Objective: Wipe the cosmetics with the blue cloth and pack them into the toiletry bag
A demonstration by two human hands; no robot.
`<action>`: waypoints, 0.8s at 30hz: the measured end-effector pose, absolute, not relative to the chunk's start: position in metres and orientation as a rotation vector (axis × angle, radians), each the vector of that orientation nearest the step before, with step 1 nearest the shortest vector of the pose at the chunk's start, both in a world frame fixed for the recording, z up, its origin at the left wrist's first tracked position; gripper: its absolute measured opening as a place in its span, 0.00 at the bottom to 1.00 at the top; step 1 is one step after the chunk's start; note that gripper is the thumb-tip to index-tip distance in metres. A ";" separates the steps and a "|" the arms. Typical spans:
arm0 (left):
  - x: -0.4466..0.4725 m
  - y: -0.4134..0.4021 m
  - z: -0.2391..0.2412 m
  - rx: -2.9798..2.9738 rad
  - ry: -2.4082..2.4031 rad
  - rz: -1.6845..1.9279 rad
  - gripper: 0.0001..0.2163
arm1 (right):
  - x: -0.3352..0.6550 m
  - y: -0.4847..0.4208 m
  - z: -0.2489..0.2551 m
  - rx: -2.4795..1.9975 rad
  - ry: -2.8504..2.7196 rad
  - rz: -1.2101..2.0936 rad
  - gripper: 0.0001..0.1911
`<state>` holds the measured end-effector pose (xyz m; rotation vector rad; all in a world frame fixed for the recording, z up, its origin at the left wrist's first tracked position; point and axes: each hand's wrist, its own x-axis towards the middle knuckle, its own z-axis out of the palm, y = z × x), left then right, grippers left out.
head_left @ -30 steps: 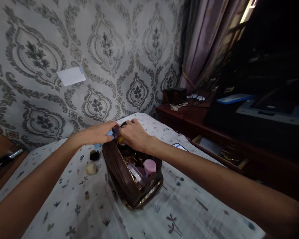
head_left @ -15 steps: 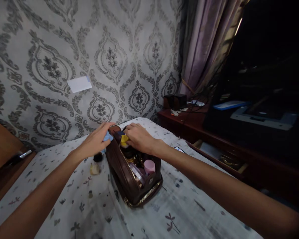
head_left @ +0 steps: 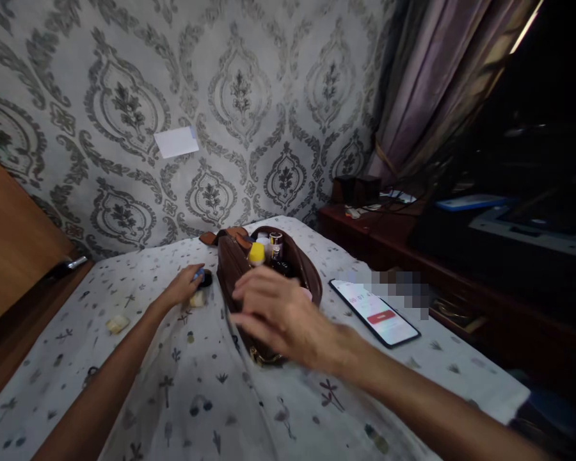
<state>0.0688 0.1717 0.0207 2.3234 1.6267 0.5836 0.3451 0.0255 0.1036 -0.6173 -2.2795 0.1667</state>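
Right hand point(head_left: 278, 315) drew back, partly hiding the bag point(head_left: 228, 269), perhaps touching; phone point(head_left: 375, 314) nearby.

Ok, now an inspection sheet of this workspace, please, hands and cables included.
Surface: white printed cloth, rumpled.
Job's things: brown zippered bag, open, containing a yellow-topped item and dark bottle.
Clutter: smartphone, lit, right of the bag; pale lump at left, unidentifiable.
Hands: left hand at a blue item, grip unclear; right hand in front of the bag, fingers loosely spread, nothing visibly held.
Cables: dark tangle on the desk.
Surroundings: patterned wallpaper, purple curtain.
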 end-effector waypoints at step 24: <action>0.046 0.099 0.003 2.072 1.486 0.928 0.17 | 0.234 0.035 -0.040 -0.967 -1.883 0.822 0.33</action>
